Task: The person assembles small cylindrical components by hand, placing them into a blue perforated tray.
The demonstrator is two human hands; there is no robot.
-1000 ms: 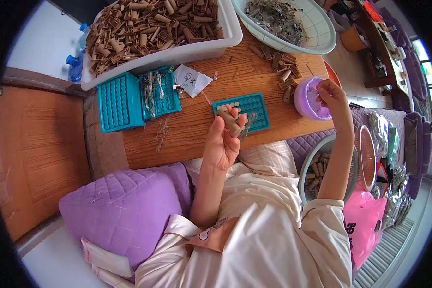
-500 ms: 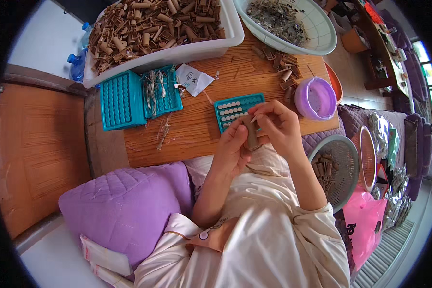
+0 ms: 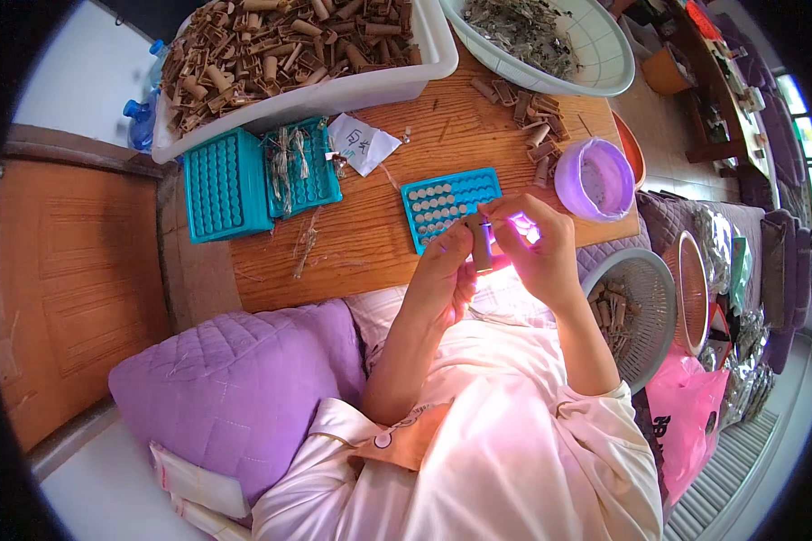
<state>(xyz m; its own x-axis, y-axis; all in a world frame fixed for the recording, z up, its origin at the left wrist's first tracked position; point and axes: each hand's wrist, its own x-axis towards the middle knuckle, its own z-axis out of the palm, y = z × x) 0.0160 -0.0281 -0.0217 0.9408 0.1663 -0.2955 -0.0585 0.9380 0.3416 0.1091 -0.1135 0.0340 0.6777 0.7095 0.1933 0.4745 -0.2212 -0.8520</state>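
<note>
Between the thumb and fingers of my left hand (image 3: 442,261) is a small brown plastic tube (image 3: 482,254), held nearly upright. My right hand (image 3: 543,248) pinches at its upper end, and the fingertips hide what they hold there. A bright purple-white light (image 3: 523,227) shines by the right fingers and spills onto my pale shirt. Just beyond both hands lies a turquoise tray (image 3: 478,185), its left part filled with rows of small round silvery discs (image 3: 433,209).
A white bin (image 3: 289,113) heaped with brown parts stands at the far left, near turquoise trays (image 3: 228,189) and thin wires (image 3: 284,171). A pale basin (image 3: 595,83), loose brown parts (image 3: 537,135) and a purple bowl (image 3: 595,180) are at right. Beside my right arm sits a grey basket (image 3: 650,343).
A purple-white light has come on at my right fingers, lighting my hands and shirt. The brown tube has shifted slightly right and stands more upright; the pale sliver at my right fingertips no longer shows.
</note>
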